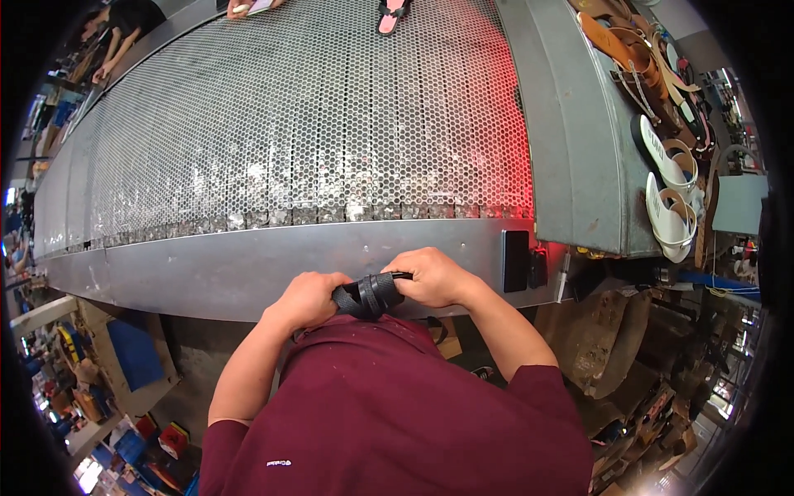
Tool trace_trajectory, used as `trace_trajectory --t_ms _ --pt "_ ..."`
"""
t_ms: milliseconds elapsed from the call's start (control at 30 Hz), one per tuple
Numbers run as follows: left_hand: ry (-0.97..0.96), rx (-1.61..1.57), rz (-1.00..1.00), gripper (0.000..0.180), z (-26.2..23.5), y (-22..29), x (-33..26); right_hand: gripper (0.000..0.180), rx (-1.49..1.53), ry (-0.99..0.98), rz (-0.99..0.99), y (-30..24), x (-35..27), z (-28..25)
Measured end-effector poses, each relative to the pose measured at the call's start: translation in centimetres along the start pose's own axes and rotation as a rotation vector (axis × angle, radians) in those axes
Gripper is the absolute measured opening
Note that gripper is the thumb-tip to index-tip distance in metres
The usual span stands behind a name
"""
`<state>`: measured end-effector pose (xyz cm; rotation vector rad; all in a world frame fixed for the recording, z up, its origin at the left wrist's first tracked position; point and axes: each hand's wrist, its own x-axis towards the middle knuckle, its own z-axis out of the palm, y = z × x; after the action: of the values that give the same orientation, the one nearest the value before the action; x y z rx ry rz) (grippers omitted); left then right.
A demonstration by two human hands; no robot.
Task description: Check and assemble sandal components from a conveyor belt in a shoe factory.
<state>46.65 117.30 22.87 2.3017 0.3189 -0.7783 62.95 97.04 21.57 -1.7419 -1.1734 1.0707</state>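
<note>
Both hands work a black sandal strap at the near edge of a perforated conveyor.

Nearest, against the maroon shirt (389, 413), the left hand (308, 299) and right hand (434, 277) each have their grip clenched on an end of the black strap piece (370, 295), held in the air just before the metal rim (248, 269). It looks mid-handling, not yet set down. Beyond, the mesh belt (314, 124) carries a pink sandal (391, 15) at its far end; finished sandals (670, 174) pile to the right.
</note>
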Motion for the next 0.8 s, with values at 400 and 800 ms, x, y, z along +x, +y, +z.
trace_trajectory --t_ms 400,800 --pt "0.490 -0.853 -0.398 0.028 5.9 -8.6 3.2 0.051 0.007 0.616 0.427 10.7 -1.1 -1.6" --pt "0.758 -1.371 -0.569 0.026 8.6 -15.2 5.3 0.064 -0.523 0.991 0.624 21.9 0.2 -10.9"
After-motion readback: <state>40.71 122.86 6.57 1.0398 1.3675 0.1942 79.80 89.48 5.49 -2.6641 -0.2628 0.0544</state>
